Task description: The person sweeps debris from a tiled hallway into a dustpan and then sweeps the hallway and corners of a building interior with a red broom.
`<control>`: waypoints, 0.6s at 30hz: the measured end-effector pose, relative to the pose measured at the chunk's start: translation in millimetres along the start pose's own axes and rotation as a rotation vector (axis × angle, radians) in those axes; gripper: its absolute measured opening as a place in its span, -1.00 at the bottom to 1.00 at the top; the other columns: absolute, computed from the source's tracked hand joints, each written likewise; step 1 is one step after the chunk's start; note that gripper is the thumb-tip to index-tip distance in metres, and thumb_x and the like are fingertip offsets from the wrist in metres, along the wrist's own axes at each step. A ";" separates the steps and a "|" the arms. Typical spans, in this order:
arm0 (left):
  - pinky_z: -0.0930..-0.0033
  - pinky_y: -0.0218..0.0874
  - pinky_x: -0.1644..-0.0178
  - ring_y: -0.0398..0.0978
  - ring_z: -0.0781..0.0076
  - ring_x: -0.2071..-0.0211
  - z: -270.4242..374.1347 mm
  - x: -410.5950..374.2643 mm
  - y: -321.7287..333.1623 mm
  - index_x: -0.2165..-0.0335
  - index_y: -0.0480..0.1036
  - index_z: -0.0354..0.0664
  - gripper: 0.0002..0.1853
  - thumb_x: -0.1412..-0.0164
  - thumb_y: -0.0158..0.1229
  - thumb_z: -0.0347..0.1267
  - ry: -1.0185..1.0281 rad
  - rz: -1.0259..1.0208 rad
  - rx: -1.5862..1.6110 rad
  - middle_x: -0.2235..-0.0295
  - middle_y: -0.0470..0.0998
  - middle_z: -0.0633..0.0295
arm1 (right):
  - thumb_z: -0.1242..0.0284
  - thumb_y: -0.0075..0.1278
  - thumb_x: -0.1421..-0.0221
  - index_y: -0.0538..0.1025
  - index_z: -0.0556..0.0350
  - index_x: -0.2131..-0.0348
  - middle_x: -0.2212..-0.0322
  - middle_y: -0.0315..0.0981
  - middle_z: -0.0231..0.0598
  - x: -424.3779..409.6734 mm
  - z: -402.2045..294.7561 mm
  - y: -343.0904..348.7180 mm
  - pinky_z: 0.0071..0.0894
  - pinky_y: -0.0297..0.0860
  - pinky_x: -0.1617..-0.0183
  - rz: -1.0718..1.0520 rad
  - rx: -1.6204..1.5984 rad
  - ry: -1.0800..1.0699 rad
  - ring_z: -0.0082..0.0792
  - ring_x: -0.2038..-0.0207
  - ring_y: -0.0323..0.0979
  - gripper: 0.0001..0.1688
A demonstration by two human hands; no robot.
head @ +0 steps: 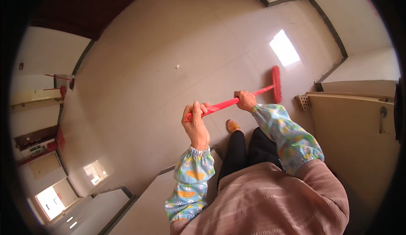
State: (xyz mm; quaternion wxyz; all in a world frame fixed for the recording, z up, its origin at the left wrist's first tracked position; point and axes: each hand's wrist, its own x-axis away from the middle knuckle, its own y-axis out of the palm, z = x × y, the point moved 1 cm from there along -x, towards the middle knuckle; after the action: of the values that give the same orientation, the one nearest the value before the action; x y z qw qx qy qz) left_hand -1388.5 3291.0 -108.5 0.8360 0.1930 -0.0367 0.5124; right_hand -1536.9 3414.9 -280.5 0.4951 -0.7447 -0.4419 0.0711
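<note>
A red broom (224, 105) slants across in front of me, its handle rising from the floor toward my body. My left hand (196, 125) is wrapped around the handle's top end, thumb lying along it. Farther down, my right hand (246, 101) grips the handle closer to the broom head (276, 84). The head appears to rest on the tiled floor (152, 89), right of centre, its bristles turned to the right. Patterned sleeve covers reach from both wrists up the forearms. A small white scrap (177, 66) lies on the floor, left of and away from the broom head.
At the right stands a cream door (352, 117) with a lever handle, and a perforated block (303, 102) sits at its edge. Dark skirting (330, 25) edges the walls. A dark red panel (85, 6) fills the upper left. Sunlight (284, 47) falls beyond the broom head.
</note>
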 end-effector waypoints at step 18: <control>0.23 0.19 0.30 0.25 0.48 0.56 154.9 20.2 14.9 0.58 0.18 -0.18 -0.71 -0.21 0.02 -0.34 0.749 -0.095 -0.473 0.66 0.23 0.30 | 0.53 0.02 0.15 0.48 0.08 0.50 0.47 0.47 -0.12 -76.8 -223.7 -5.2 -0.12 0.34 0.25 0.114 -0.663 -0.514 -0.02 0.29 0.41 -0.93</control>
State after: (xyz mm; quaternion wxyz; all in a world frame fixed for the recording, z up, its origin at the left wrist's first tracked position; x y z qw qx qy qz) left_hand -1370.8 3258.2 43.9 0.8354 -0.2008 0.1613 0.4855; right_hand -1464.5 3208.6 -190.1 0.0975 -0.8450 -0.5079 0.1358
